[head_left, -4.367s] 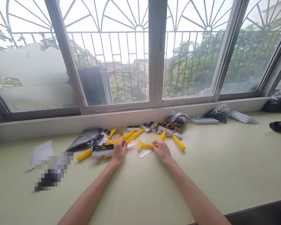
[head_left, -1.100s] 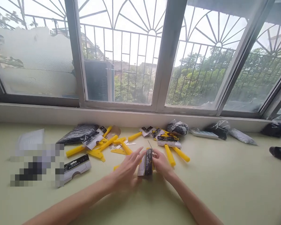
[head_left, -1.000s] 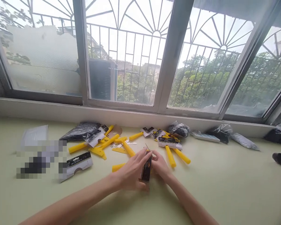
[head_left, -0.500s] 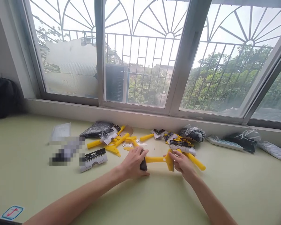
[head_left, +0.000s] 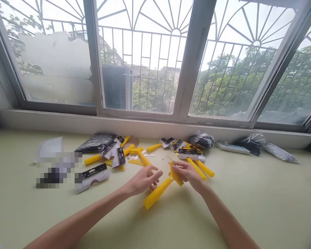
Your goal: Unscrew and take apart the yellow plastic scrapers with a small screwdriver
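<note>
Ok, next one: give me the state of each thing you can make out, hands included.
Left hand: open, beside the yellow scraper
Right hand: closed on the scraper's head
Yellow scraper: held, handle slanting down
Thin metal tool: at the right fingers
Front card sleeve: off any scraper
Yellow handles at right: lying side by side
Black plastic bag: filled, lying down
Pixelated item: cannot tell

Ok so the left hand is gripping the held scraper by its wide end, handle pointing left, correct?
Not quite: the head view shows the right hand gripping the held scraper by its wide end, handle pointing left.
</note>
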The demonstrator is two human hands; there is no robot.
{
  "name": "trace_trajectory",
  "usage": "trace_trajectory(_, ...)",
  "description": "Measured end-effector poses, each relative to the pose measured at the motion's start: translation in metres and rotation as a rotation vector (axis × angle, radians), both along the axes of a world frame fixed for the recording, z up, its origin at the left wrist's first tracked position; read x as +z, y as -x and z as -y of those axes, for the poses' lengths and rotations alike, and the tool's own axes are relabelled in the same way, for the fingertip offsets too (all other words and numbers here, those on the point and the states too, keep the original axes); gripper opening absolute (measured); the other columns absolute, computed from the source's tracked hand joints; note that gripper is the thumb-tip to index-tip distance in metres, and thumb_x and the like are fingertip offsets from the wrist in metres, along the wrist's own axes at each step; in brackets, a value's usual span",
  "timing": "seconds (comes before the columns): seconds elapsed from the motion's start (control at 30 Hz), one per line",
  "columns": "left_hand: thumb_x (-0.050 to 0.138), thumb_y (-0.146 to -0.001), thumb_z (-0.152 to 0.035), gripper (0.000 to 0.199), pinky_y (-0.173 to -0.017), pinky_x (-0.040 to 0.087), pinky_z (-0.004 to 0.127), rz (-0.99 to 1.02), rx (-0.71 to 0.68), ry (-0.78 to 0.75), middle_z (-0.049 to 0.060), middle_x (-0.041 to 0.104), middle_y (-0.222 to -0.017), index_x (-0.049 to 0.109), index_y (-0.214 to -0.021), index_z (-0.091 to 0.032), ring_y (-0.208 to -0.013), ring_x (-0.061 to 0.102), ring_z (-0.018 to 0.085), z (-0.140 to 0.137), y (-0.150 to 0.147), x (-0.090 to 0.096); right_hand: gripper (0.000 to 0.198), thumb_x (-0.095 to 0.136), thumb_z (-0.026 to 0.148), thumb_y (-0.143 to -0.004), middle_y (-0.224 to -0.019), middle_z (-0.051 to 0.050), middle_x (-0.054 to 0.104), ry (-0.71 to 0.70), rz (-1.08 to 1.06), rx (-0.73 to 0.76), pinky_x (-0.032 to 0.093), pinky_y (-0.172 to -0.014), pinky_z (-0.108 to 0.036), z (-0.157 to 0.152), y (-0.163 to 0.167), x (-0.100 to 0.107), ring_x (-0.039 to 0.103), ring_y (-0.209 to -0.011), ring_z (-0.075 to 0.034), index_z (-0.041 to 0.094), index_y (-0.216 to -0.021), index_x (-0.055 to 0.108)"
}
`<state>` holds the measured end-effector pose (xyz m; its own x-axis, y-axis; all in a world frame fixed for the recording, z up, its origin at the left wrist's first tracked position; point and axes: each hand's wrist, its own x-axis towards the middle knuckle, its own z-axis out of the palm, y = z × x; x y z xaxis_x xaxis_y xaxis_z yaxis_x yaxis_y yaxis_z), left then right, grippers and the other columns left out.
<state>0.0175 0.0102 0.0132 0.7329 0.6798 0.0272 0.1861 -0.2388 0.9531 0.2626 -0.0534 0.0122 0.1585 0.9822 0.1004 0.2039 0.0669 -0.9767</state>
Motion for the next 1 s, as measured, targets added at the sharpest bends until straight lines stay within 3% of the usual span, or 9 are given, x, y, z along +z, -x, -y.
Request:
trace_trajectory(0.1,0.067,-0.084,-0.058,0.066,-0.054,0.053,0.029,0.044,-0.191,0.388,0.007,0.071,-0.082,0.043,-0.129,-0.016,-0.060,0.068,0.019,0.022,-0.035,-0.014,0.054,0.073,0.068,-0.074,-0.060,0.000,0.060,0.003,0.067,0.045,0.025,-0.043,-0.023,-0.004,0.018,-0.005,0.039,-0.046,-0.008,0.016,-0.091,0.076)
trace_trajectory(0.2,0.071,-0.081,-0.044,0.059,-0.042,0.045,0.020,0.112,-0.181,0.491,0.003,0.069,-0.080,0.041,-0.125,-0.019,-0.048,0.061,0.013,0.024,-0.037,-0.015,0.056,0.066,0.070,-0.080,-0.074,-0.003,0.065,-0.038,0.131,0.002,0.032,-0.047,-0.024,-0.008,0.026,-0.008,0.045,-0.052,-0.010,0.017,-0.097,0.076)
trace_trajectory(0.3,0.071,-0.080,-0.038,0.059,-0.035,0.036,0.016,0.100,-0.157,0.555,0.002,0.069,-0.083,0.039,-0.126,-0.022,-0.043,0.055,0.009,0.019,-0.011,-0.009,0.053,0.064,0.068,-0.083,-0.083,-0.006,0.068,-0.066,0.178,-0.059,0.040,-0.054,-0.026,-0.001,0.019,-0.007,0.051,-0.062,-0.013,0.018,-0.094,0.077)
trace_trajectory(0.43,0.063,-0.088,-0.051,0.059,-0.034,0.037,0.015,-0.009,-0.112,0.561,0.002,0.070,-0.083,0.034,-0.132,-0.024,-0.041,0.053,0.008,0.017,0.035,-0.002,0.042,0.067,0.060,-0.086,-0.083,-0.006,0.071,-0.025,0.207,-0.039,0.045,-0.062,-0.028,0.028,0.005,-0.015,0.056,-0.070,-0.017,0.020,-0.093,0.077)
trace_trajectory(0.6,0.058,-0.091,-0.047,0.051,-0.035,0.042,0.016,-0.011,-0.013,0.538,0.001,0.068,-0.080,0.033,-0.130,-0.024,-0.043,0.056,0.010,0.015,0.052,-0.004,0.032,0.060,0.051,-0.094,-0.084,-0.006,0.071,-0.143,0.581,0.092,0.048,-0.062,-0.031,0.055,0.011,-0.030,0.058,-0.069,-0.019,0.025,-0.095,0.078)
trace_trajectory(0.7,0.060,-0.088,-0.038,0.052,-0.039,0.047,0.018,0.025,-0.057,0.588,0.002,0.069,-0.080,0.033,-0.131,-0.025,-0.047,0.062,0.013,0.015,0.046,-0.005,0.026,0.067,0.047,-0.091,-0.080,-0.005,0.071,-0.230,0.500,-0.002,0.046,-0.056,-0.029,0.057,0.023,-0.025,0.056,-0.064,-0.017,0.025,-0.093,0.079)
trace_trajectory(0.83,0.057,-0.088,-0.033,0.051,-0.035,0.042,0.016,0.024,-0.135,0.641,0.004,0.070,-0.079,0.033,-0.132,-0.023,-0.040,0.055,0.010,0.023,0.043,-0.004,0.023,0.069,0.045,-0.090,-0.081,-0.005,0.071,-0.316,0.251,-0.191,0.046,-0.054,-0.027,0.058,0.040,-0.013,0.053,-0.063,-0.016,0.024,-0.092,0.078)
trace_trajectory(1.0,0.052,-0.091,-0.027,0.063,-0.033,0.041,0.016,0.006,-0.172,0.599,0.002,0.070,-0.078,0.021,-0.146,-0.029,-0.036,0.052,0.010,0.040,0.042,0.002,0.022,0.069,0.041,-0.091,-0.079,-0.004,0.071,-0.375,0.334,-0.210,0.044,-0.052,-0.026,0.062,0.054,-0.016,0.051,-0.060,-0.014,0.021,-0.088,0.078)
